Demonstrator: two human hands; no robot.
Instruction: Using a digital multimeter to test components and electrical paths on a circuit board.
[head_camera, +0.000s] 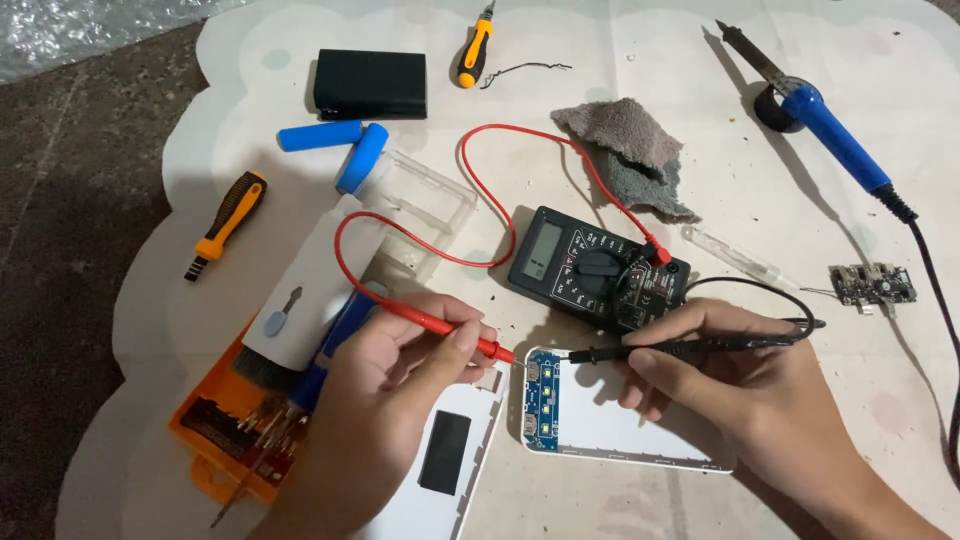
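My left hand (405, 365) pinches a red probe (455, 334) whose tip touches the blue circuit board (541, 402) at the end of a white plastic case (640, 425). A black probe (660, 349) lies in my right hand (745, 385), its tip at the top of the same board. Both leads run to a black multimeter (598, 268) just behind the case. A white cover with a black patch (450, 450) lies under my left wrist.
An orange screwdriver kit (225, 425) and white box (315, 290) lie left. Two blue cylindrical cells (320, 135), a black block (370, 84), two orange screwdrivers (228, 222), a grey rag (630, 150), a blue soldering iron (825, 125) and a small loose board (868, 285) lie around.
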